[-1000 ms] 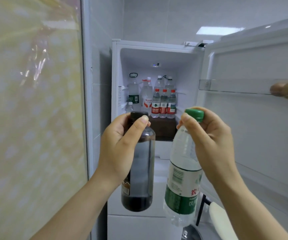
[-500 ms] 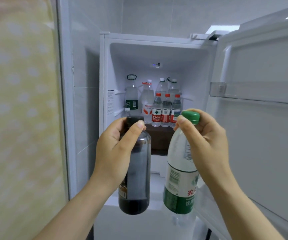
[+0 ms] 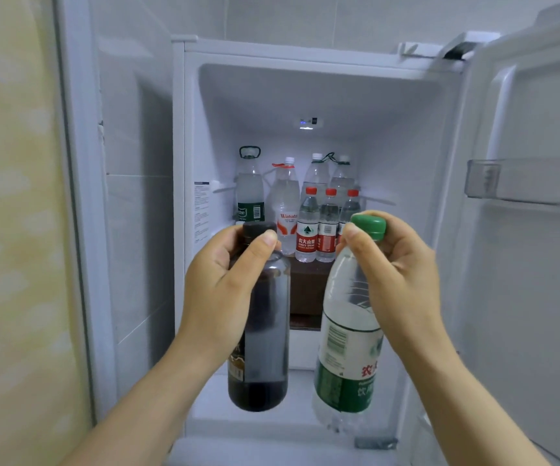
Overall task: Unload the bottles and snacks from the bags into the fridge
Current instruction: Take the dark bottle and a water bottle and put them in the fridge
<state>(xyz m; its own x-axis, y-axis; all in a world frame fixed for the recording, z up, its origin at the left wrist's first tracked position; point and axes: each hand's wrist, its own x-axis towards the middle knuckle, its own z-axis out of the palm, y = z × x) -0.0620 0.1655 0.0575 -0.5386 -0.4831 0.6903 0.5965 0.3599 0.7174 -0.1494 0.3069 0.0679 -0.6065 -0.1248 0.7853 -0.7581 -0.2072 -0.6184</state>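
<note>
My left hand grips the neck of a dark bottle with a black cap. A clear water bottle with a green cap and green label hangs from my right hand, which holds it just below the cap. Both bottles hang upright in front of the open white fridge. On the fridge's shelf stand several water bottles, the front ones with red caps and the taller ones behind.
The fridge door stands open to the right, with a clear door shelf on its inner side. A yellow patterned surface fills the left. Tiled wall lies behind and left of the fridge. A brown panel sits under the shelf.
The fridge has grown larger and nearer in view as I came closer. Both hands keep the same hold on their bottles.
</note>
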